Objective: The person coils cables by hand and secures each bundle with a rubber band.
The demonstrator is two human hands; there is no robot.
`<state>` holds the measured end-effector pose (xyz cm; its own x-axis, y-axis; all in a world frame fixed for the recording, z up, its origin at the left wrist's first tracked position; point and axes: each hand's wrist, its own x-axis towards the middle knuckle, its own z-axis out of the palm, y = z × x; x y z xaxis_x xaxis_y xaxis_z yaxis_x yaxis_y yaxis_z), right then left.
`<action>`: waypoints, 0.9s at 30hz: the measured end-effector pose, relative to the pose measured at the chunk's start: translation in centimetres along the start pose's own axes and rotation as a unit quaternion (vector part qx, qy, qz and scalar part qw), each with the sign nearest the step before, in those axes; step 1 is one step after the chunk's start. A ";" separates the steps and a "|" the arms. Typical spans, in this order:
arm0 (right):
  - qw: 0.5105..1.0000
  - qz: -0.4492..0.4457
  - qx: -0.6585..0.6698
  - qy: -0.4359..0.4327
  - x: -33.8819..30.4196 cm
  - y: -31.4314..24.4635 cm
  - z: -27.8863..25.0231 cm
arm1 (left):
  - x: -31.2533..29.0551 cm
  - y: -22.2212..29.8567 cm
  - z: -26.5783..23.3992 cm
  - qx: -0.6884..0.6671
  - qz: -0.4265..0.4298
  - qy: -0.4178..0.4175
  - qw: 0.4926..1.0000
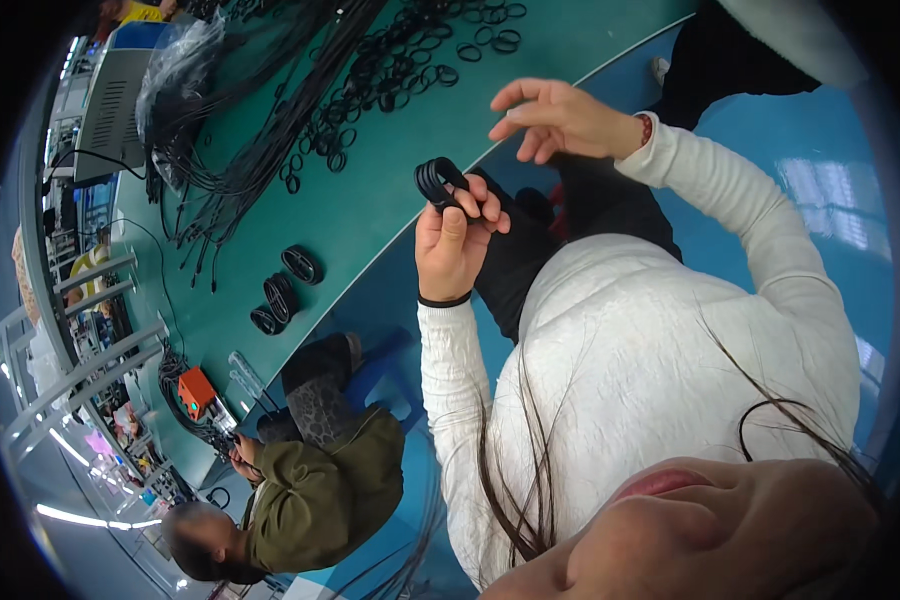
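— Green tabletop stretches ahead of you, over a blue floor. What are you gripping?

— Your left hand holds a small stack of black rings, raised in front of the table's edge. Your thumb and fingers pinch the stack from below, and a black band sits on that wrist.

— And your other hand?

— Your right hand hovers apart from the stack, up and to the right, holding nothing, fingers loosely spread and slightly curled.

— What lies around it?

— Loose black rings lie scattered on the far tabletop, beside long bundles of black cable ties. Nearer, three little ring stacks rest on the surface. Further left, another person in an olive jacket sits at the same table near an orange box.
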<state>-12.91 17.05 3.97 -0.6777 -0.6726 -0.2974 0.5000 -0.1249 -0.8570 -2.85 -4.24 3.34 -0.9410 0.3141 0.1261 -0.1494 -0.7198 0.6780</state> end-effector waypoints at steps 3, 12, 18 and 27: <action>0.963 -0.098 -0.250 0.031 -0.1 -1.6 1.8 | 0.2 -0.5 0.8 0.044 -0.051 0.017 0.998; 0.889 -0.188 -0.371 -0.190 -0.2 -3.1 3.1 | 0.0 -0.5 1.7 0.110 -0.116 0.009 0.987; 0.894 -0.203 -0.376 -0.135 0.7 -2.2 2.7 | 0.3 -1.0 1.4 0.119 -0.139 0.015 0.983; 0.874 -0.253 -0.413 -0.041 1.0 -1.7 2.6 | -0.1 -0.4 2.1 0.061 -0.139 0.079 0.985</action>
<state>-13.06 14.75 6.26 -0.6417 -0.7376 0.2103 -0.4354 0.1247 -0.8915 -2.05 -2.74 4.57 -0.9059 0.3816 -0.1835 -0.3786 -0.5363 0.7544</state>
